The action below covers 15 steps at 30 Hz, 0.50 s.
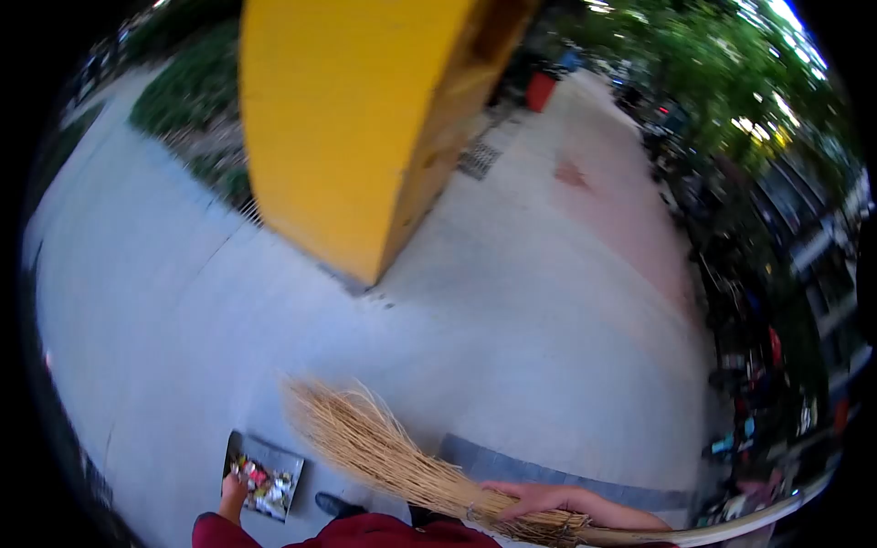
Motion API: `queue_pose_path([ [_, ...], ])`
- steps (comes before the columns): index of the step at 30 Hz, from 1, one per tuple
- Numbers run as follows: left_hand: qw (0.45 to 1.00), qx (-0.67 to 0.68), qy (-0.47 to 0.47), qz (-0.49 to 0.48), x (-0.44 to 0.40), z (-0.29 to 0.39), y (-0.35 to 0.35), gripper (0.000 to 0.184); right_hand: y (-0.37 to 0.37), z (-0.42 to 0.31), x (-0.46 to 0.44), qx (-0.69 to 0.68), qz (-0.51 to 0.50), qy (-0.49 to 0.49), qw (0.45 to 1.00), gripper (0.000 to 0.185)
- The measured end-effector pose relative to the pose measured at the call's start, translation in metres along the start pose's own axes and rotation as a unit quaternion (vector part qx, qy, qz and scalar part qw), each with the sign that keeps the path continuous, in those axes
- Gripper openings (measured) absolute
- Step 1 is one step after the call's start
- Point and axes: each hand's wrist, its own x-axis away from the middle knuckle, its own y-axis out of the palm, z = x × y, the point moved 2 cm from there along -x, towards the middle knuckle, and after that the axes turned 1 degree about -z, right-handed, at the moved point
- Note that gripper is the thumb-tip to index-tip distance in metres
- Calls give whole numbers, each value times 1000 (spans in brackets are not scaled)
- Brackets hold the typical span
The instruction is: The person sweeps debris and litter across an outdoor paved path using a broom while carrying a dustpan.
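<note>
A straw broom (384, 449) stretches across the bottom of the head view, its bristles fanned out to the upper left and its pale pole running off to the right. My right hand (534, 499) is closed over the bound part of the bristles, near where the pole begins. At lower left is a dark dustpan (294, 466) with colourful litter (265, 482) in it. My left hand (234, 491) is closed at the dustpan's left side; the part it grips is mostly hidden by the fingers.
A large yellow pillar (338, 128) stands ahead on the grey pavement (512, 320). Behind it are a drain grate (479, 159) and a red bin (541, 91). Parked two-wheelers (731, 301), blurred, line the right side. My dark shoe (338, 505) shows beside the dustpan.
</note>
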Motion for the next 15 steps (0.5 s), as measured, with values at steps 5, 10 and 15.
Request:
queue_pose_path([
  [5,996,-67,57,21,1,121,-16,35,-54,112,93,-156,65,-104,980,75],
  [10,976,-131,168,45,-6,302,18,34,-124,222,135,-256,91,-179,945,70],
  [15,968,-140,206,9,-36,475,62,36,-204,251,167,-289,122,-209,926,69],
])
